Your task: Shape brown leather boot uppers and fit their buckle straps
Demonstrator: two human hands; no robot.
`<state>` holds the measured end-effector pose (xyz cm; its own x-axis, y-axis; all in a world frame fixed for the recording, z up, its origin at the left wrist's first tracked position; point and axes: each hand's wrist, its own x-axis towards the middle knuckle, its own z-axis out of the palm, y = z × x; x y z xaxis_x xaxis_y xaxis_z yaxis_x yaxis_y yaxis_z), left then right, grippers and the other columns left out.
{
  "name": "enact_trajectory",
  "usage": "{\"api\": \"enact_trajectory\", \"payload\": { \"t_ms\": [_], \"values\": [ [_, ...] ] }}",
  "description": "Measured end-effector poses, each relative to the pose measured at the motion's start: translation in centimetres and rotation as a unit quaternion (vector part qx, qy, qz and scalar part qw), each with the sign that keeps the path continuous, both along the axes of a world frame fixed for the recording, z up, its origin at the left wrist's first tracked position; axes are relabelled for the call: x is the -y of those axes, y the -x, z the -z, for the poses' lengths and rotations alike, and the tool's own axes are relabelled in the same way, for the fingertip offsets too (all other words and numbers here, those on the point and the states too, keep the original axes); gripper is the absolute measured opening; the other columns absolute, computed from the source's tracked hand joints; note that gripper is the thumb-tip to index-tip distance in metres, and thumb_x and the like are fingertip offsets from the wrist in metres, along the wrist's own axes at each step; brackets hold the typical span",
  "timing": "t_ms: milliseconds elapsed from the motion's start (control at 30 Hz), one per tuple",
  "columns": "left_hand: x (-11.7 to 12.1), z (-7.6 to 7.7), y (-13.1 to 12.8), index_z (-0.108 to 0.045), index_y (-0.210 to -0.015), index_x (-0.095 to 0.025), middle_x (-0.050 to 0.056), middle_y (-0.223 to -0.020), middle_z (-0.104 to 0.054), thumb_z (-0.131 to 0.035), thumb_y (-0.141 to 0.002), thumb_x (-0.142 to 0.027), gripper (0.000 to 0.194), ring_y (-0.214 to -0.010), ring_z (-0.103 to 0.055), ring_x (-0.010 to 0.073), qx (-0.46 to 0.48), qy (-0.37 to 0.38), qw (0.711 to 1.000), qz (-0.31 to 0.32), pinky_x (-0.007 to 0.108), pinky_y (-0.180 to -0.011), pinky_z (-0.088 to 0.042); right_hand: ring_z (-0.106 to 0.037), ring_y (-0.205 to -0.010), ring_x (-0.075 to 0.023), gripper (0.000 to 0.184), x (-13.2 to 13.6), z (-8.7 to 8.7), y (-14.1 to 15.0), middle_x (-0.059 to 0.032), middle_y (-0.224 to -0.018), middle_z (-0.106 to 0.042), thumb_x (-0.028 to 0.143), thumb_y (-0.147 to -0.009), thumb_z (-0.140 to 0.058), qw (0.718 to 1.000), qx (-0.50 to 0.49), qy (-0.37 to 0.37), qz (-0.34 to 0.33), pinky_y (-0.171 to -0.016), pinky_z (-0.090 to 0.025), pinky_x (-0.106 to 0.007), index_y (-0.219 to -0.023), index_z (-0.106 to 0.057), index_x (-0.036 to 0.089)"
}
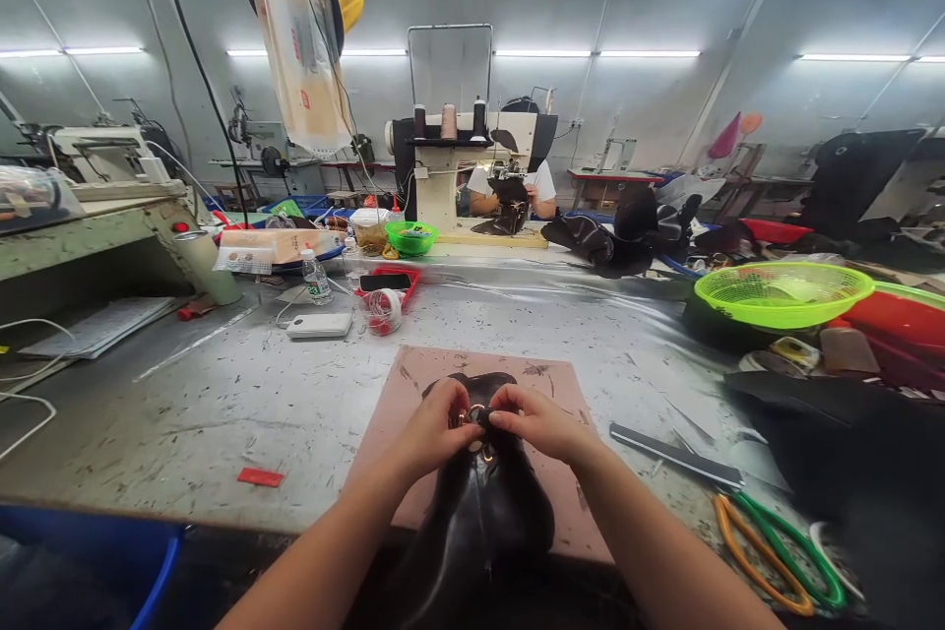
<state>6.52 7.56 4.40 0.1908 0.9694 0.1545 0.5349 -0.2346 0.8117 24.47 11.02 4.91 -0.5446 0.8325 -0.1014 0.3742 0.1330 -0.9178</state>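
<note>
From where I stand, a black leather piece (509,502) fills the lower centre of the frame, its far end lying on a pinkish board (380,418) and its near part running down to the bottom edge. Both hands meet over that far end, just above the middle of the piece. The left hand (437,425) has thumb and fingers drawn close together at the left side of a gold-coloured ring (476,407); exactly which bit they pinch I can't tell. The right hand (537,421) nips a small black strap (483,418) between thumb and fingertips at the ring's right. The bulk of the leather lies below both grips, between the forearms. A dark strip (675,456) lies right of the board.
</note>
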Motion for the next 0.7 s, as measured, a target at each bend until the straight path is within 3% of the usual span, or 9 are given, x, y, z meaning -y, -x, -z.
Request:
{"api": "enact_trajectory", "payload": {
  "t_ms": [133, 233, 467, 700],
  "values": [
    [0.3, 0.0, -0.5, -0.046, -0.060, -0.016, 0.002, -0.091, -0.047, -0.061, -0.065, -0.012, 0.016, -0.082, -0.050, 0.0156, -0.015, -0.008, 1.000, 0.021, 0.029, -0.070, -0.043, -0.048, -0.065, -0.0123, 0.007, 0.1, 0.1, 0.2, 0.0028, -0.068, -0.052, 0.020, -0.066, -0.056, 0.998, -0.044, 0.025, 0.027, -0.061, -0.037, -0.026, -0.071, -0.052, 0.017],
    [0.6, -0.1, -0.6, -0.046, -0.064, -0.016, 0.004, -0.100, -0.048, -0.061, -0.064, -0.009, 0.016, -0.088, -0.052, 0.0171, -0.013, -0.005, 1.000, 0.007, 0.033, -0.076, -0.044, -0.049, -0.065, -0.0121, 0.008, 0.2, 0.7, 0.4, 0.0028, -0.068, -0.053, 0.019, -0.064, -0.056, 0.992, -0.103, 0.044, 0.058, -0.062, -0.038, -0.026, -0.072, -0.054, 0.017],
    [1.5, -0.2, -0.8, -0.048, -0.061, -0.017, 0.006, -0.120, -0.047, -0.058, -0.071, -0.016, 0.015, -0.107, -0.050, 0.0224, -0.077, 0.019, 0.997, -0.014, 0.037, -0.087, -0.043, -0.055, -0.080, -0.0161, 0.017, 0.3, 0.7, 0.8, -0.0012, -0.083, -0.060, 0.024, -0.066, -0.057, 0.985, -0.144, 0.072, 0.059, -0.077, -0.042, -0.032, -0.083, -0.059, 0.019],
    [2.0, 0.0, -1.2, -0.051, -0.059, -0.019, 0.004, -0.129, -0.046, -0.059, -0.069, -0.016, 0.013, -0.116, -0.044, 0.0261, -0.120, 0.017, 0.992, -0.033, 0.042, -0.097, -0.035, -0.054, -0.074, -0.0155, 0.022, 0.8, 1.1, 1.6, 0.0014, -0.074, -0.058, 0.014, -0.058, -0.062, 0.989, -0.126, 0.003, 0.075, -0.073, -0.044, -0.032, -0.077, -0.055, 0.019]
  ]
}}
